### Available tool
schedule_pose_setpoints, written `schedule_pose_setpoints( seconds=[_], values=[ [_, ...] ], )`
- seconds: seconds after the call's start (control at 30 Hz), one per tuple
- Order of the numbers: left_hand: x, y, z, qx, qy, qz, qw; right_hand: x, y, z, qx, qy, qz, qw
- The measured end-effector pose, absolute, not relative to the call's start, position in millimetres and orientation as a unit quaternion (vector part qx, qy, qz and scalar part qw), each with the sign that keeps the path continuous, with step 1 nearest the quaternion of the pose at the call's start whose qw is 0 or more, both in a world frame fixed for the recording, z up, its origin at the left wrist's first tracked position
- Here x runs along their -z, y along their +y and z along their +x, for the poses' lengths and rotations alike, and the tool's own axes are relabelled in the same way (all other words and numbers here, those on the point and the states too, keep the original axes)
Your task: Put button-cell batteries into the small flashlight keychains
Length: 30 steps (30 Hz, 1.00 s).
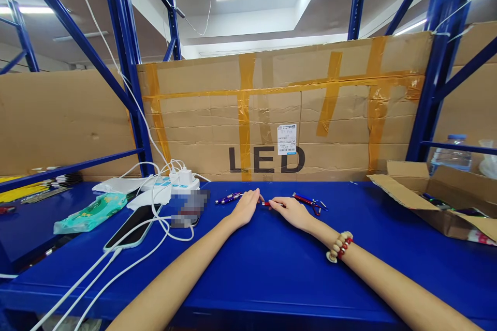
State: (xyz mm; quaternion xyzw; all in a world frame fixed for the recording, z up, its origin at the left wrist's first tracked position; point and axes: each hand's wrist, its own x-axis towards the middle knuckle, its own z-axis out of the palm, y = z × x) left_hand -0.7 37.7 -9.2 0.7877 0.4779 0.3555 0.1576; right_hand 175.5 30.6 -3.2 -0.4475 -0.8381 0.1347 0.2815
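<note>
A small red pen (265,204), largely covered by fingers, lies between my two hands just above the blue tabletop. My right hand (292,211) is closed in a pinch on it. My left hand (246,208) rests at the pen's left end, its fingers pressed together; whatever they hold is hidden. Purple pens (229,198) lie just left of my left hand. Beyond my right hand is a small group of red and blue pens (310,200).
On the left are a phone (134,226), white cables, a power strip (185,184) and a green plastic packet (93,213). An open cardboard box (438,212) with pens in it stands at the right. A large cardboard sheet (202,124) closes off the back between blue posts.
</note>
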Motion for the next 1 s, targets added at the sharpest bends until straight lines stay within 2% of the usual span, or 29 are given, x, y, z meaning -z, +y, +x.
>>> schedule_pose_setpoints(
  seconds=[1.0],
  values=[
    [5.5, 33.4, 0.6, -0.348, 0.489, 0.784, 0.155, 2.6, 28.7, 175.4, -0.166, -0.822, -0.446, 0.311]
  ],
)
